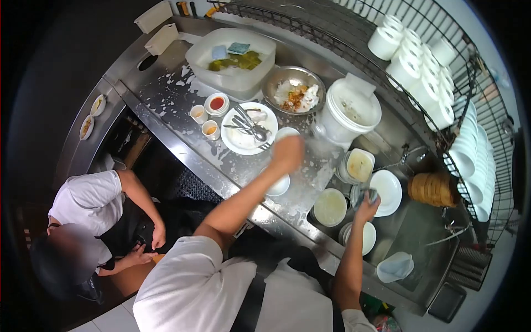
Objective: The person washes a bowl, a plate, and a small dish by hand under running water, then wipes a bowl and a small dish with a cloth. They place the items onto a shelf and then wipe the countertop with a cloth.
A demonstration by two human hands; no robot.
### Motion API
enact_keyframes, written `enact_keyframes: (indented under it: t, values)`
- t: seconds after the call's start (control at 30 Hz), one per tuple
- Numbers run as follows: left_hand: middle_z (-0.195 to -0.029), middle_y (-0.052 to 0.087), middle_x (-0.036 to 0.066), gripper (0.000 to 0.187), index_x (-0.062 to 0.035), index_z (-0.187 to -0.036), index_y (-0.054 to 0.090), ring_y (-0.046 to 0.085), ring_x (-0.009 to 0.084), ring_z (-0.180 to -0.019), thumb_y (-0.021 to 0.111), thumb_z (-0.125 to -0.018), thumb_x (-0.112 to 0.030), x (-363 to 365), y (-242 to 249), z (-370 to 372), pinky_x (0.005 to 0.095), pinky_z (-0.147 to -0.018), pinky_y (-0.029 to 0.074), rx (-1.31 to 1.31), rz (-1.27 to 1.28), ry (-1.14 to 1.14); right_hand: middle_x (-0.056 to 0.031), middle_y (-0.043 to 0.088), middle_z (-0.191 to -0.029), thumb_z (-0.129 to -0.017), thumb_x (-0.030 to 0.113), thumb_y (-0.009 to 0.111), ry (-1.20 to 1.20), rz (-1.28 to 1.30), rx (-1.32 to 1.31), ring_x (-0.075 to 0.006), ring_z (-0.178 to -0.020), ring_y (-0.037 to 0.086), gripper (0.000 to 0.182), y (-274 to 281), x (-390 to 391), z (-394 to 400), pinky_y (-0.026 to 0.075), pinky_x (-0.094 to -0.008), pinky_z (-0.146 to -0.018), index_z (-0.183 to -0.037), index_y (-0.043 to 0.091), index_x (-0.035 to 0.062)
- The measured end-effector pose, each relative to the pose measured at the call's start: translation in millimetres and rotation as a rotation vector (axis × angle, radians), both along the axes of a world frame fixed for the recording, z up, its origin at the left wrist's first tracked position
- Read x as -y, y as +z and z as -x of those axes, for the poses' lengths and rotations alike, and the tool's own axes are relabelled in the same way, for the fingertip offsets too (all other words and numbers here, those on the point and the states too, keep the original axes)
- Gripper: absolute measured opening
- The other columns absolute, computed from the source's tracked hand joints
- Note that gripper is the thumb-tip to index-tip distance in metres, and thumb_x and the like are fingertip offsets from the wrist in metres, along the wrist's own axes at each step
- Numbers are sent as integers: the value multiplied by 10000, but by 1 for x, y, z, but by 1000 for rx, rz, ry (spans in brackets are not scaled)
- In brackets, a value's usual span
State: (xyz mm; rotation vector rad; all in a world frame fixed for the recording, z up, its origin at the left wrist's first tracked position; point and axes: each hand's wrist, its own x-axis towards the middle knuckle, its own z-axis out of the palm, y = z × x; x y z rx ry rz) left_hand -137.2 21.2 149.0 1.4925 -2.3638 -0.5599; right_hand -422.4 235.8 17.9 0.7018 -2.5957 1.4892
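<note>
My left hand [289,152], blurred by motion, is closed at the near edge of a small white bowl [286,133]. Another white bowl [278,186] is partly behind my left forearm. Cutlery and scraps lie on a white plate [249,145] to the left. In my right hand [366,210] is a grey-green sponge [369,195], over stacked dishes beside a round white plate [385,192]. Around that hand are a square container [360,165] and a round tub [329,207] of cloudy liquid, with more white dishes [369,238] below.
A soapy basin [194,52], a steel bowl [293,108] of food scraps and a white bucket [335,119] line the back. Small cups [210,130] stand left. The sink [423,243] holds a clear container [395,266]. A wire rack [326,30] overhangs. A co-worker [91,202] is left.
</note>
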Motion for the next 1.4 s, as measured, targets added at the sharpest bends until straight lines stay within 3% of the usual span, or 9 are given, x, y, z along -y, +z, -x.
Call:
enact_keyframes:
  t: [0.2, 0.37, 0.6, 0.8, 0.9, 1.03, 1.23, 1.33, 1.4]
  values:
    - [-778, 693, 158, 97, -67, -768, 695, 696, 334, -744, 623, -774, -133, 220, 36, -107, 436, -650, 559, 154, 592, 306, -147, 621, -1247, -970, 318, 602, 106, 167, 685, -233, -1142, 569, 479, -2, -58, -29, 406, -345, -1011, -1252, 575, -68]
    - [-896, 708, 199, 178, -83, -928, 728, 702, 368, -841, 592, -829, -142, 344, 25, -161, 465, -743, 558, 306, 446, 267, -122, 638, -1217, -983, 304, 558, 143, 235, 764, -216, -1062, 608, 485, 3, -46, -42, 454, -329, -948, -1303, 562, -61]
    - [-909, 706, 157, 199, -143, -993, 742, 689, 345, -823, 617, -839, -140, 263, 45, -138, 465, -720, 549, -59, 754, 250, -117, 671, -1136, -863, 149, 707, 476, 65, 32, -242, -1046, 621, 311, 103, 107, -42, 460, -332, -940, -1153, 699, 36]
    - [-973, 681, 167, 213, -99, -957, 730, 671, 331, -898, 588, -804, -55, 173, -69, -147, 435, -785, 538, 416, 256, -130, -173, 632, -1247, -884, 327, 619, 520, -411, -817, -344, -1124, 607, 399, 155, 263, -1, 460, -416, -974, -1202, 690, 97]
    - [-1125, 644, 171, 253, -108, -1023, 723, 631, 316, -1040, 592, -811, -66, 158, -116, -171, 426, -912, 494, 446, 473, -324, -247, 653, -1174, -825, 339, 608, 732, -902, -293, -376, -1090, 637, 504, 120, 319, 53, 487, -402, -934, -1207, 653, 15]
    - [-1166, 625, 129, 269, -110, -1085, 698, 594, 291, -1093, 573, -846, -104, 153, -105, -174, 405, -984, 445, 349, 449, -351, -248, 656, -1166, -777, 337, 602, 845, -1217, -376, -358, -1070, 652, 523, 121, 335, 44, 497, -412, -906, -1168, 654, -6]
    - [-1138, 634, 95, 211, -121, -1049, 674, 614, 253, -1086, 564, -869, -133, 178, -111, -154, 382, -963, 455, 562, 459, -559, -184, 665, -1188, -842, 436, 626, 758, -787, -352, -341, -1084, 639, 504, 149, 309, 18, 490, -420, -936, -1168, 686, 56]
    - [-1125, 648, 75, 179, -127, -1023, 658, 628, 232, -1072, 561, -874, -138, 188, -108, -147, 379, -963, 454, 670, 483, -674, -156, 666, -1176, -896, 465, 617, 615, -266, -679, -365, -1077, 623, 478, 145, 299, 3, 478, -416, -936, -1182, 678, 87]
    - [-1109, 660, 76, 183, -126, -1033, 650, 636, 226, -1065, 560, -874, -136, 192, -111, -146, 374, -935, 483, 677, 511, -737, -121, 665, -1202, -911, 331, 640, 553, -54, -707, -328, -1074, 632, 307, 149, 278, -29, 494, -409, -925, -1089, 707, 90]
